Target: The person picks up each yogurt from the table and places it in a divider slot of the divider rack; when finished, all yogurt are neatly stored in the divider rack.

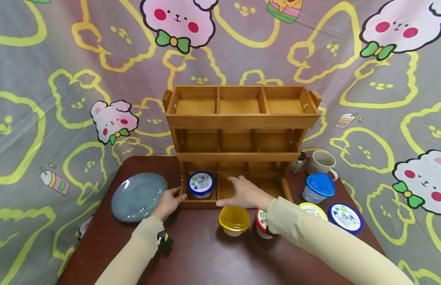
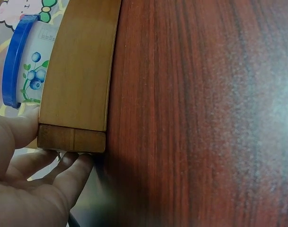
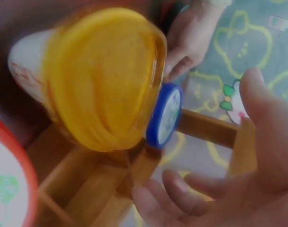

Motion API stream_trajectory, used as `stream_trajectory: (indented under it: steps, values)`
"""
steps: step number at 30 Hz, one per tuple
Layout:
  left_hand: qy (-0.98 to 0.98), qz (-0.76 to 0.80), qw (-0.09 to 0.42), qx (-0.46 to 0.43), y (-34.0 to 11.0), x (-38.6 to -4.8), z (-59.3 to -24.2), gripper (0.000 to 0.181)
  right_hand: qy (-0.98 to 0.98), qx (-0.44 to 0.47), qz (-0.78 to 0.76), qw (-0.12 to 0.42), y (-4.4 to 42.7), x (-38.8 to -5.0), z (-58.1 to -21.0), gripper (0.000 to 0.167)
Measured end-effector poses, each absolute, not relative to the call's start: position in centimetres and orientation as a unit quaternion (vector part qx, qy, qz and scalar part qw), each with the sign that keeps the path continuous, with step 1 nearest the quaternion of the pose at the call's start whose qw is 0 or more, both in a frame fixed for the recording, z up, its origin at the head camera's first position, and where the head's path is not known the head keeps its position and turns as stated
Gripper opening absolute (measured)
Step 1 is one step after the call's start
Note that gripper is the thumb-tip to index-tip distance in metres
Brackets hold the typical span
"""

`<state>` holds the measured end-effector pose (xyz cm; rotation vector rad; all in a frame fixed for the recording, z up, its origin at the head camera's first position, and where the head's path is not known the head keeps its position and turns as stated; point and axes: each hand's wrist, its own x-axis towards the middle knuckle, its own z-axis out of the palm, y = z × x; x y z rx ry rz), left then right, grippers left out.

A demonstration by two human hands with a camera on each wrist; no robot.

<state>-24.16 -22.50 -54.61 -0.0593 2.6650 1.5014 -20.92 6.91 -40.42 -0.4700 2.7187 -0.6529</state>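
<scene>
- Just in front of the wooden rack [image 1: 242,122], a yellow-lidded tub [image 1: 234,220] was seated upright, with no marked long axis.
- From the right grip [image 1: 246,193], the nearer one, it was placed on the side away from the rack; by that grip nothing was held, its fingers being spread.
- By the left grip [image 1: 168,204], the rack's lower left front corner was pinched.
- In the rack's lowest left compartment [image 1: 200,204], a blue-rimmed tub [image 1: 201,184] was contained.
- Right of the rack, a blue-lidded tub [image 1: 318,188] was set; its contents could not be told.
</scene>
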Motion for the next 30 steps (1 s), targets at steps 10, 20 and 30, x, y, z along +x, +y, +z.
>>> stream_trajectory:
  steps: [10,20,30]
  values:
    - [0.869,0.491,0.051,-0.028,-22.6,-24.2,-54.5,0.057,0.948,-0.173,-0.248,0.098,9.4,-16.7,-42.4,0.109]
    - [0.866,0.495,0.058,-0.034,-22.7,-23.9,-54.5,0.057,0.940,-0.181,-0.276,0.085,9.8,-15.0,-45.5,0.120]
    - [0.866,0.495,0.057,-0.031,-22.5,-23.9,-54.5,0.057,0.936,-0.167,-0.306,0.046,9.5,-14.6,-47.8,0.116]
